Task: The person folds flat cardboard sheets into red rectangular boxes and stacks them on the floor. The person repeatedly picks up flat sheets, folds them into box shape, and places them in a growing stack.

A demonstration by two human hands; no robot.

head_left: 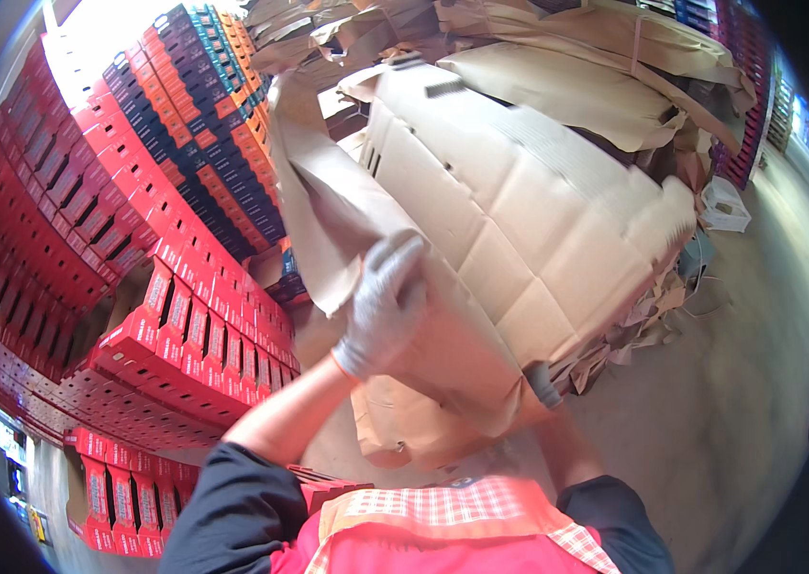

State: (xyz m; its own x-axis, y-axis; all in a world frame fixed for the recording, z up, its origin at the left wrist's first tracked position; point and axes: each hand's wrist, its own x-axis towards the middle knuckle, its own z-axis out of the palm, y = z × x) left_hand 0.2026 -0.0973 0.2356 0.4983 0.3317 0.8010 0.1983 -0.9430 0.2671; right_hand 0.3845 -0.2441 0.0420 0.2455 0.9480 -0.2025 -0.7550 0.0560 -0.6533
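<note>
A large bent sheet of brown cardboard (443,349) slants across the space before me, one flap rising at its far left. My left hand (382,301), in a pale grey glove, is closed on the sheet near its left side, fingers curled. At the sheet's lower right edge is my right hand (543,386), in a darker-looking glove; it grips the edge, and part of it is hidden. Just beyond lies a wide flattened cardboard sheet (529,220), creased and with ragged ends. Whether the two sheets are joined I cannot tell.
Stacked red cartons (203,325) rise close on my left, with dark blue and orange cartons (199,124) behind. A heap of flattened cardboard (567,81) fills the back. Torn scraps (639,330) and a white container (725,206) lie to the right on the concrete floor (730,383).
</note>
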